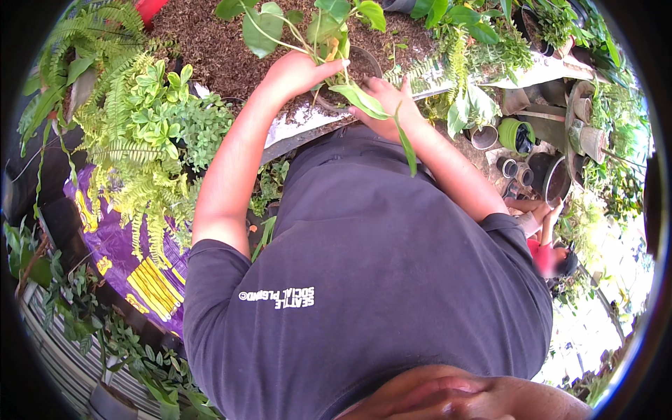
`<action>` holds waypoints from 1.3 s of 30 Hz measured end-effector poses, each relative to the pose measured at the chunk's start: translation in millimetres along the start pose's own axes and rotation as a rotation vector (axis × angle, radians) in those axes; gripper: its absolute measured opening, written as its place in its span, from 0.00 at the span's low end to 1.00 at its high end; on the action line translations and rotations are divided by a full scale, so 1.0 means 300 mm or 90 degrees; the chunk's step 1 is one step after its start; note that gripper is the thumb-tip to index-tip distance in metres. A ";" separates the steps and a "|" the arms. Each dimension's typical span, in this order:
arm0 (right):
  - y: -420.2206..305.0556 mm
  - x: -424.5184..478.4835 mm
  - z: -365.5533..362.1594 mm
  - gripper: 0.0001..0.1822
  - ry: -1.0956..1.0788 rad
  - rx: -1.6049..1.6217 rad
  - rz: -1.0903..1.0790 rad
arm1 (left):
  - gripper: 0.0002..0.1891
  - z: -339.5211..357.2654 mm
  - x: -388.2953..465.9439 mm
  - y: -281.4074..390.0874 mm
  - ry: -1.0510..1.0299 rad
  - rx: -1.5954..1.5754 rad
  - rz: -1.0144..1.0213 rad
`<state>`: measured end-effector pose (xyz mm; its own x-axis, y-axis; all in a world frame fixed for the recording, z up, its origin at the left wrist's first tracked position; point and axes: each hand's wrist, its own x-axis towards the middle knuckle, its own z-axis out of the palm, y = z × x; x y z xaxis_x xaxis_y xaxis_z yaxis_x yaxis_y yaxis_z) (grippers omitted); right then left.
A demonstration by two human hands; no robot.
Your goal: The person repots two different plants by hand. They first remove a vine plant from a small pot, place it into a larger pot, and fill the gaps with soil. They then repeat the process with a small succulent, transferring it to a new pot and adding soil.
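A leafy green plant (pixel 265 31) with long stems and broad leaves stands over a round pot (pixel 374 56), whose dark rim shows in part. My left hand (pixel 296 73) is closed around the stems just above the pot, its thumb stretched across them. On the near right side of the pot, my right hand (pixel 386 102) has its fingers at the rim and soil; leaves partly cover it, so its hold is unclear. One long leaf (pixel 407 144) hangs down past my right wrist. Loose brown potting mix (pixel 210 42) is heaped behind and left of the pot.
Ferns (pixel 115 105) and a bushy variegated plant (pixel 157 100) crowd the left. The pale table edge (pixel 294 126) runs close to my body. To the right are a lime-green pot (pixel 514 134), several other pots and a seated person (pixel 543 247). A purple-and-yellow sack (pixel 136 268) lies lower left.
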<state>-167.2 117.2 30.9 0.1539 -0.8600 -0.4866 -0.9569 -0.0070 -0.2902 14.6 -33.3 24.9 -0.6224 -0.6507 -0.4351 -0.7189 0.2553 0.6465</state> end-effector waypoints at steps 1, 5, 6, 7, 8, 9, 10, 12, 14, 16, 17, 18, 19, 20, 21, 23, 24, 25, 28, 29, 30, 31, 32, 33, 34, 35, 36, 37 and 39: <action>-0.024 -0.004 0.022 0.32 -0.025 -0.030 -0.004 | 0.32 -0.006 -0.001 0.007 -0.008 -0.006 -0.004; -0.125 -0.013 0.184 0.34 0.270 0.023 -0.083 | 0.38 0.015 0.042 -0.056 -0.019 0.035 0.024; -0.139 -0.023 0.134 0.33 0.204 0.025 -0.039 | 0.39 0.013 0.034 -0.056 -0.018 0.021 0.040; -0.150 -0.036 0.053 0.33 0.141 0.028 0.005 | 0.39 -0.001 0.024 -0.039 -0.016 0.010 0.056; -0.158 -0.050 0.013 0.32 0.079 0.032 0.049 | 0.40 -0.007 0.016 -0.030 -0.014 0.000 0.071; -0.159 -0.070 0.024 0.30 0.127 -0.040 0.063 | 0.40 0.001 0.022 -0.038 -0.001 0.001 0.075; -0.166 -0.063 0.040 0.30 0.117 -0.042 0.050 | 0.40 0.003 0.029 -0.048 -0.009 0.007 0.072; -0.174 -0.042 0.069 0.29 0.097 -0.048 0.028 | 0.41 -0.005 0.032 -0.043 -0.027 0.020 0.070; -0.196 -0.004 0.124 0.31 0.150 -0.006 -0.028 | 0.36 -0.025 0.022 -0.014 -0.070 0.040 0.042; -0.199 0.065 0.207 0.33 0.263 0.103 -0.102 | 0.36 -0.024 0.030 -0.022 -0.061 0.042 0.059; -0.203 0.066 0.191 0.33 0.191 0.178 -0.050 | 0.35 -0.030 0.023 -0.023 -0.067 0.041 0.082; -0.215 0.050 0.158 0.32 0.181 0.106 -0.051 | 0.35 -0.051 0.004 -0.010 -0.075 0.040 0.104; -0.220 0.028 0.134 0.32 0.171 0.034 -0.054 | 0.35 -0.069 -0.011 -0.008 -0.082 0.039 0.124; -0.225 0.011 0.103 0.32 0.160 -0.038 -0.057 | 0.34 -0.083 -0.013 -0.022 -0.096 0.044 0.140; -0.235 -0.008 0.061 0.34 0.036 -0.087 -0.051 | 0.34 -0.098 -0.013 -0.024 -0.115 0.051 0.160; -0.197 0.016 0.132 0.35 0.142 0.012 -0.143 | 0.34 -0.130 -0.020 -0.032 -0.166 0.061 0.161; -0.174 0.040 0.187 0.35 0.197 0.061 -0.189 | 0.34 -0.132 -0.024 -0.032 -0.167 0.052 0.163; -0.176 0.082 0.212 0.37 0.198 0.076 -0.191 | 0.33 -0.135 -0.020 -0.035 -0.167 0.043 0.166; -0.202 0.114 0.204 0.37 0.218 0.037 -0.148 | 0.31 -0.109 -0.008 -0.049 -0.136 0.016 0.155; -0.209 0.120 0.203 0.38 0.214 0.081 -0.142 | 0.30 -0.098 -0.002 -0.054 -0.121 0.007 0.148; -0.218 0.114 0.193 0.39 0.200 0.102 -0.128 | 0.30 -0.107 -0.007 -0.051 -0.121 0.005 0.152; -0.235 0.087 0.173 0.39 0.186 0.125 -0.111 | 0.30 -0.117 -0.023 -0.039 -0.125 0.002 0.156; -0.253 0.063 0.148 0.39 0.172 0.148 -0.094 | 0.29 -0.124 -0.031 -0.035 -0.128 -0.001 0.161; -0.275 0.041 0.108 0.40 0.162 0.050 -0.062 | 0.29 -0.113 -0.026 -0.051 -0.109 -0.017 0.175; -0.258 0.058 0.145 0.40 0.166 0.087 -0.074 | 0.29 -0.108 -0.021 -0.046 -0.127 -0.023 0.157; -0.224 0.099 0.212 0.40 0.171 0.124 -0.087 | 0.29 -0.105 -0.015 -0.042 -0.144 -0.027 0.138; -0.233 0.117 0.199 0.40 0.176 0.159 -0.104 | 0.30 -0.109 -0.008 -0.039 -0.157 -0.033 0.118; -0.240 0.107 0.190 0.39 0.200 0.056 -0.084 | 0.30 -0.108 -0.006 -0.038 -0.150 -0.037 0.115; -0.244 0.058 0.136 0.38 0.199 0.061 -0.080 | 0.31 -0.101 -0.019 -0.041 -0.136 -0.044 0.107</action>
<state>-84.4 123.4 10.0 0.1717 -0.9702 -0.1711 -0.9058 -0.0872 -0.4146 36.2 -54.4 38.5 -0.7873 -0.4362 -0.4358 -0.5822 0.2932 0.7584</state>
